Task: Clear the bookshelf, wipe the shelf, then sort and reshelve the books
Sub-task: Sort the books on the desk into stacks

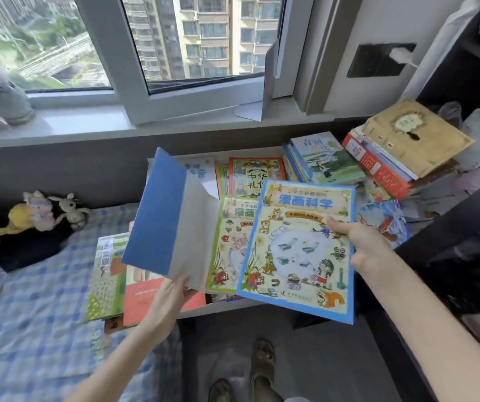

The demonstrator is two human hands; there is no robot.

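While I hold one item in each hand, sorting is the step in hand.
My left hand (pixel 172 290) grips the lower edge of the blue-and-grey cardboard cover (pixel 169 219); my right hand (pixel 362 243) fingers (pixel 339 226) pinch the blue-bordered illustrated paperback (pixel 296 242), titled 漫画科学, above the white desk (pixel 233 308). Below lies a green-bordered paperback (pixel 227 242) reading 漫画; I judge the next move calls for stacking the pair together.

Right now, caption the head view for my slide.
Left hand holds a blue cardboard sleeve, right hand a blue-bordered comic book.
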